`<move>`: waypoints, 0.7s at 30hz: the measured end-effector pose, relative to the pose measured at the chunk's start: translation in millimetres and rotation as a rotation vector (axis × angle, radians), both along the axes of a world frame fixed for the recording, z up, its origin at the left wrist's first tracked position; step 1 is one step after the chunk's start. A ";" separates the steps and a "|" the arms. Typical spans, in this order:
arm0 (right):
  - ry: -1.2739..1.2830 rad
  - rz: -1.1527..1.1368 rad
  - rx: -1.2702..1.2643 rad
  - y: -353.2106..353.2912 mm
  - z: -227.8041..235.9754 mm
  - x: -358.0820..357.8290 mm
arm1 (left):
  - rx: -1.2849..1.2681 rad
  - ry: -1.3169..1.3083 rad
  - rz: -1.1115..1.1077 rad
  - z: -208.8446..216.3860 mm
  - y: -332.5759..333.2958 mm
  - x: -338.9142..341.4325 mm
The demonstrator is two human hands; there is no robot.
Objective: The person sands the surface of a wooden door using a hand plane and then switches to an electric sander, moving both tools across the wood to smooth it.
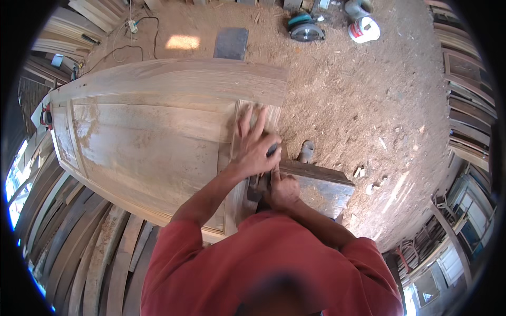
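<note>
A panelled wooden door (147, 131) lies flat in front of me, its near end under my hands. What looks like a hand plane (256, 190) rests on that end, mostly hidden by my hands and body. My left hand (255, 150) curls its thumb and some fingers round the plane's dark front knob (272, 150), while two fingers stretch out over the door. Closer to my body, my right hand (285, 190) is closed at the rear of the plane, with one finger pointing forward along it.
A thick timber beam (321, 184) juts out right of the door. On the sawdust-strewn floor stand a circular saw (307, 31), a white bucket (365, 30) and a dark flat board (231, 43). Stacked planks (97, 253) lie at the left, more timber (469, 116) at the right.
</note>
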State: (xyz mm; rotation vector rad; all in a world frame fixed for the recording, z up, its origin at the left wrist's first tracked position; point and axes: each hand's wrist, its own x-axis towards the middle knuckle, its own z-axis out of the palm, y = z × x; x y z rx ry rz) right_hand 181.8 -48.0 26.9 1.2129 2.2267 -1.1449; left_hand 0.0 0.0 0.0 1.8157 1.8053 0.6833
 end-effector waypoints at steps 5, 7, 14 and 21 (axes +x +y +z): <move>-0.046 0.020 0.209 118.5 -12.2 -15.6 | 0.140 0.088 0.035 -8.9 114.4 -12.7; 0.210 -0.130 0.339 176.3 5.9 -44.6 | 0.192 0.088 0.078 -8.2 170.7 -36.4; 0.085 -0.045 0.285 104.0 -10.5 -2.7 | 0.107 -0.003 0.061 -4.2 99.2 -4.7; -0.020 -0.015 0.064 96.8 4.6 -6.9 | 0.135 0.084 -0.056 -2.6 94.1 0.3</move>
